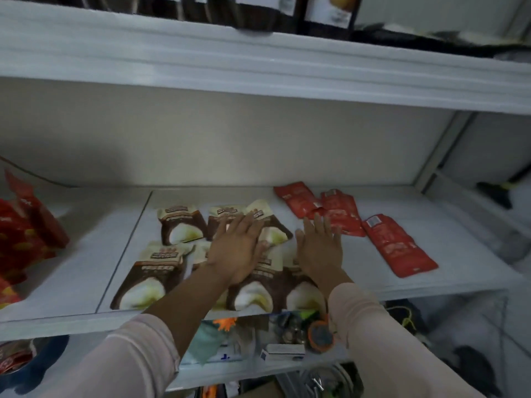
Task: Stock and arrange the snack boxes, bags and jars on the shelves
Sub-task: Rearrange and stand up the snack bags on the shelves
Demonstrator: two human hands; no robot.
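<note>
1. White flat metal shelf (373, 271), smooth matt board with a seam line left of centre. It is the landmark for everything below.
2. Brown-and-cream glossy snack bags (149, 277): flat pouches lying face up mid-shelf in two loose rows, some overlapping. The front row sits at the shelf's front edge.
3. Red crinkled foil snack bags (20, 239): bulky and heaped at the shelf's left end, well apart from the brown group.
4. Red flat sachets (399, 245): three thin, slick packets at the shelf's back right, fanned at a slant.
5. Left hand (235, 248): palm down, fingers spread, pressing on the back-row brown bags. Grip released, nothing grasped.
6. Right hand (320, 248): flat, fingers extended, at the right margin of the brown group, between it and the sachets. Grip likewise released.
7. Judgement: the step is squaring the brown bags. Done well: slide with flat palms, light pressure. Slick film slips easily, so pushes should be short. Use the right hand as a stop edge; undo overlaps; keep clear of the sachets.
</note>
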